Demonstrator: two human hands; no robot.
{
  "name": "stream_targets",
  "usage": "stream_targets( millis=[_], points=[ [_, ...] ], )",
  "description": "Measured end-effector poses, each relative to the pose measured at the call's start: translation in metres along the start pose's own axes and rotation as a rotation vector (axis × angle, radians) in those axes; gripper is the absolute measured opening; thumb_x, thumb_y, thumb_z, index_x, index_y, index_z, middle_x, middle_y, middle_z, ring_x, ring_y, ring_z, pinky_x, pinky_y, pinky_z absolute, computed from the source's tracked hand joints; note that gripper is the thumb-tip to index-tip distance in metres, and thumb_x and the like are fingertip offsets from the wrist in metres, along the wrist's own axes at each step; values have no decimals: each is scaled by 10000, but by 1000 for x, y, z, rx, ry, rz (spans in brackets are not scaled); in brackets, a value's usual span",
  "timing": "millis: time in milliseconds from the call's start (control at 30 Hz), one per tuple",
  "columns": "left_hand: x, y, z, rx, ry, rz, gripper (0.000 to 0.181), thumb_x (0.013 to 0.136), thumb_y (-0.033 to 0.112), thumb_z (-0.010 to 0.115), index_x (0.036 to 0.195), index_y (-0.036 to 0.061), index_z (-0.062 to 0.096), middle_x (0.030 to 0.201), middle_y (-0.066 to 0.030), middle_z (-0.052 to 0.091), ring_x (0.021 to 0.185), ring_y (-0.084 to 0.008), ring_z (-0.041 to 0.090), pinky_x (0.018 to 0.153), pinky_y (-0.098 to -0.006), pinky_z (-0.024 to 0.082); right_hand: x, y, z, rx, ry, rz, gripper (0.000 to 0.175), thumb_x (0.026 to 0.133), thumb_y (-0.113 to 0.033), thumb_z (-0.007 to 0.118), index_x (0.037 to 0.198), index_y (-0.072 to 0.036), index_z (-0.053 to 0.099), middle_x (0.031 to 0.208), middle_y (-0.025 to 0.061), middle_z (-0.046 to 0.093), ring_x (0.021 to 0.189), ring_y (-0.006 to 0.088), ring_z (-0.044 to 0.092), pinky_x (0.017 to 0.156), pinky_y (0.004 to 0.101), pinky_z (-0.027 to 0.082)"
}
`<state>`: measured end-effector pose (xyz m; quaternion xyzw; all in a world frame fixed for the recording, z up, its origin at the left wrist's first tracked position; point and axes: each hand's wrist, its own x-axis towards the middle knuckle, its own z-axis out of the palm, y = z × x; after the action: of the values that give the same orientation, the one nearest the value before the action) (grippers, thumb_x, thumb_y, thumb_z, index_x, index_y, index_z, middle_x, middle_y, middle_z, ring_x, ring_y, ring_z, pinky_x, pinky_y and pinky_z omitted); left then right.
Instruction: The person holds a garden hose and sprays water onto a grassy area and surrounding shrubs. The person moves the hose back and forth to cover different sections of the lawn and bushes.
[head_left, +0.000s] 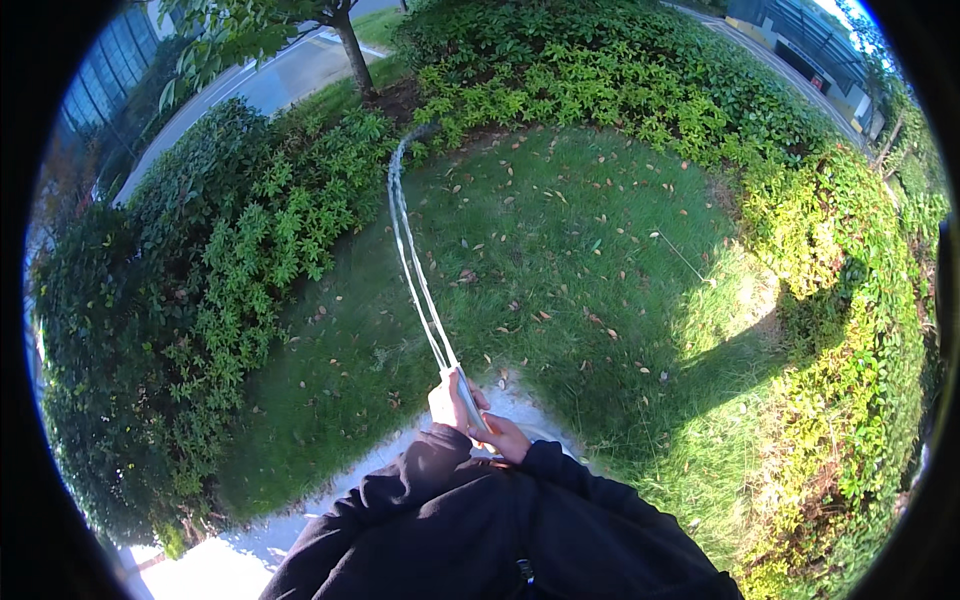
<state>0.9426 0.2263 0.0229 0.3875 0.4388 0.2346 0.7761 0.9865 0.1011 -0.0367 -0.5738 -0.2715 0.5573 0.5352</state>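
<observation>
My left hand (448, 403) is wrapped around the front end of a pale hose (469, 399), close in front of my dark jacket. Just behind it, my right hand (506, 439) grips the same hose nearer my body. From the hose's mouth, water (411, 259) shoots out in two thin streams. They run side by side over the lawn (540, 255), bend at the far end and break into droplets by the green shrubs (465, 124). The hose's mouth itself is partly hidden by my left fingers.
A dense hedge (225, 247) borders the grass on the left, and sunlit yellow-green bushes (817, 330) on the right. A tree trunk (352, 56) stands beyond the far shrubs. Pavement (390, 454) lies under me. Fallen leaves dot the grass. A road (277, 79) passes behind the hedge.
</observation>
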Motion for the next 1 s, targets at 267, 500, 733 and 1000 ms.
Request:
stream_targets(
  millis=[267, 500, 733, 1000],
  points=[
    [-2, 18, -40, -56, -52, -41, 433, 933, 413, 419, 750, 30, 508, 526, -95, 497, 425, -217, 514, 415, -330, 454, 19, 8, 34, 6, -12, 46, 436, 931, -385, 527, 1085, 20, 582, 952, 50, 607, 911, 106, 523, 816, 280, 420],
    [-9, 29, -78, 61, -253, -172, 446, 938, 390, 423, 710, 21, 522, 490, -71, 466, 381, -172, 443, 377, -292, 374, 18, 12, 80, -93, 76, 10, 433, 919, -379, 549, 1063, 28, 583, 928, 45, 598, 871, 106, 519, 783, 283, 427],
    [-16, 29, -101, 77, -436, -225, 403, 927, 350, 467, 713, 15, 526, 496, -75, 479, 384, -161, 439, 370, -286, 359, 7, 24, 111, -19, 178, 50, 381, 905, -350, 579, 996, 19, 605, 848, 29, 593, 790, 100, 517, 702, 265, 420],
    [-16, 27, -104, -7, -359, -128, 397, 947, 345, 442, 754, 12, 539, 524, -87, 512, 393, -158, 462, 378, -279, 363, 14, 26, 108, -46, 177, 47, 403, 901, -379, 586, 1019, 6, 608, 842, 31, 597, 774, 108, 528, 701, 265, 429]
  ],
)
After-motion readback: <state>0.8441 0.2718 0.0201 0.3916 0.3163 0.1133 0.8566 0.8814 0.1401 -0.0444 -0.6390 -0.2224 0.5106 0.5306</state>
